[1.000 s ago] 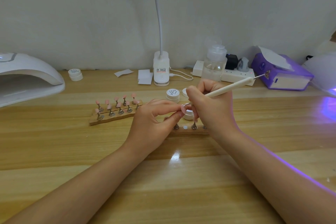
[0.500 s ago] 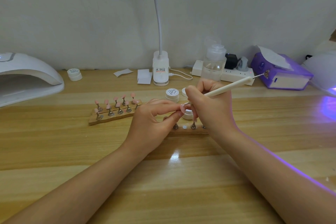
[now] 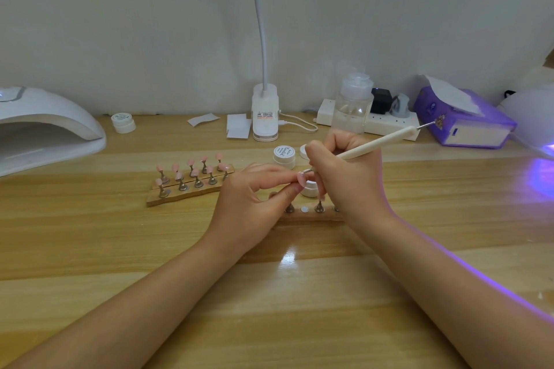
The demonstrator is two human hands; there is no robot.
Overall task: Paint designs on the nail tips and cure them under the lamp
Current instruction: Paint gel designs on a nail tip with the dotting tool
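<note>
I see almost no change from a second ago. My left hand [image 3: 254,198] still pinches the pink nail tip [image 3: 300,179] between thumb and finger, just above the small white jar [image 3: 310,189]. My right hand [image 3: 347,177] still grips the cream pen [image 3: 374,144], and its thin point still touches the tip. The wooden stand [image 3: 186,193] with more pink tips sits to the left. The white curing lamp [image 3: 45,126] stays far left on the table [image 3: 120,249].
</note>
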